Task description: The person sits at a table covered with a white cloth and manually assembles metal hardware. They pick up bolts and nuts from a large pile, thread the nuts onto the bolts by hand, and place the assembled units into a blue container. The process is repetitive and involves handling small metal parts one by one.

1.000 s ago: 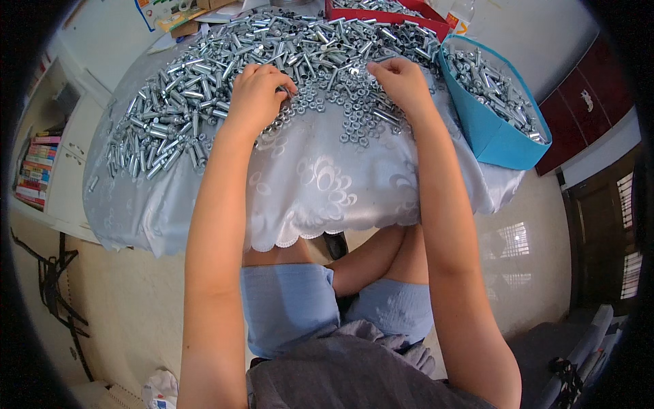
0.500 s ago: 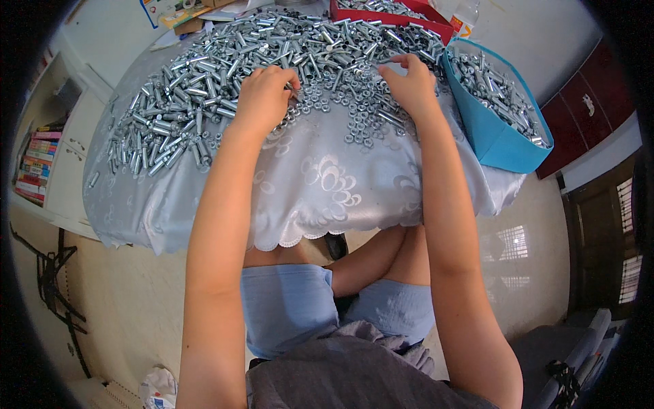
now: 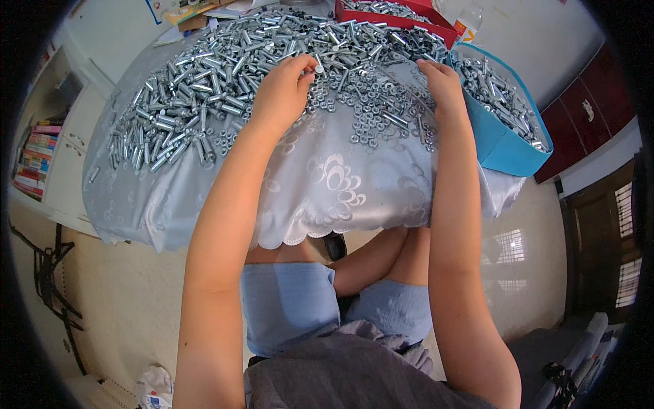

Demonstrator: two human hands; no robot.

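Lying beside left grip (image 3: 281,94), bolts (image 3: 232,109), nuts (image 3: 321,103)

No text can be read; markings on the books (image 3: 35,162) at left, bottle (image 3: 467,26) at far right and bag (image 3: 155,390) at near left are too small.

Two hands (image 3: 281,95) (image 3: 444,87), one blue box (image 3: 507,144), one red box (image 3: 441,31), one bottle (image 3: 471,20). Too many metal bolts (image 3: 204,87) and nuts (image 3: 364,124) to count.

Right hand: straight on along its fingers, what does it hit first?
Probably the heap of metal parts, at its right end, just ahead of the right hand; the hand's height is unclear, so it could pass above.
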